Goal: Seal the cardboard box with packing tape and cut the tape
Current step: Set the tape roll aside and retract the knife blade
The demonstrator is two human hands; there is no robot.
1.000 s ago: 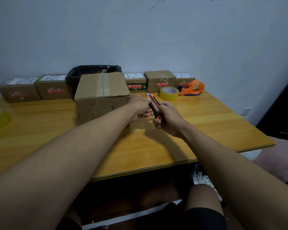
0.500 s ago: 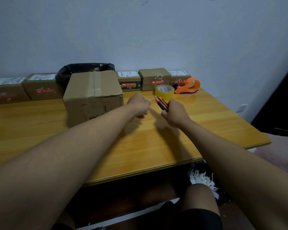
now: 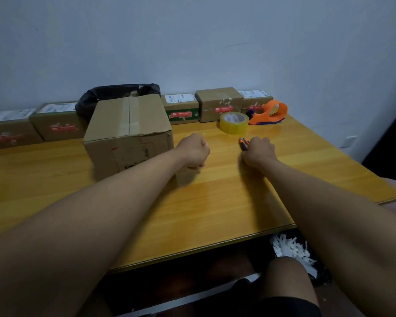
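Right hand [image 3: 258,153] closed around knife [image 3: 244,143] on table [image 3: 215,202], tape roll [image 3: 234,122] just beyond it, left hand [image 3: 193,152] an empty fist beside box [image 3: 128,133]

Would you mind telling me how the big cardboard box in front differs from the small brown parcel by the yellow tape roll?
The big cardboard box is far larger than the small brown parcel. The big cardboard box stands forward near the left hand; the small brown parcel sits against the wall. The big box has tape along its top seam; the small parcel shows a red label. Both are closed brown cardboard.
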